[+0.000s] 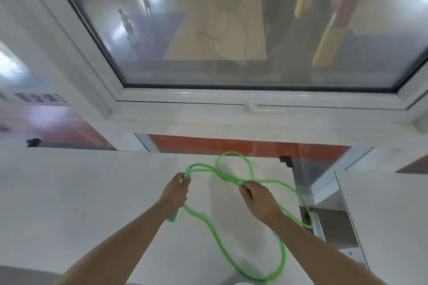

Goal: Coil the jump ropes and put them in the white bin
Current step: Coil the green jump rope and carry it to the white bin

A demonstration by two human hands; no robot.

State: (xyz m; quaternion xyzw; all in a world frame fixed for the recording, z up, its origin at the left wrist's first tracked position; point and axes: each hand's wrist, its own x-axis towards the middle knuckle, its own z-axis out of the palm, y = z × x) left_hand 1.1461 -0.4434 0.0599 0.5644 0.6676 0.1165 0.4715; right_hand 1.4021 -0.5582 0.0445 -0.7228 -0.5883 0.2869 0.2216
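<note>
A bright green jump rope [231,178] hangs in loose loops over a white table [81,192]. My left hand [174,192] grips the rope's green handles; one handle tip sticks out above the fist and another pokes out below it. My right hand [259,199] pinches the cord where several strands cross. One loop rises beyond the hands, a large one sags toward the near edge, and another trails off the table's right side. A sliver of a white rim [240,283] shows at the bottom edge; I cannot tell whether it is the bin.
A large window with a white frame [231,97] fills the wall ahead. To the right of the table lies a gap [324,215], then another white surface [389,215]. A red-orange strip [231,143] runs behind the table.
</note>
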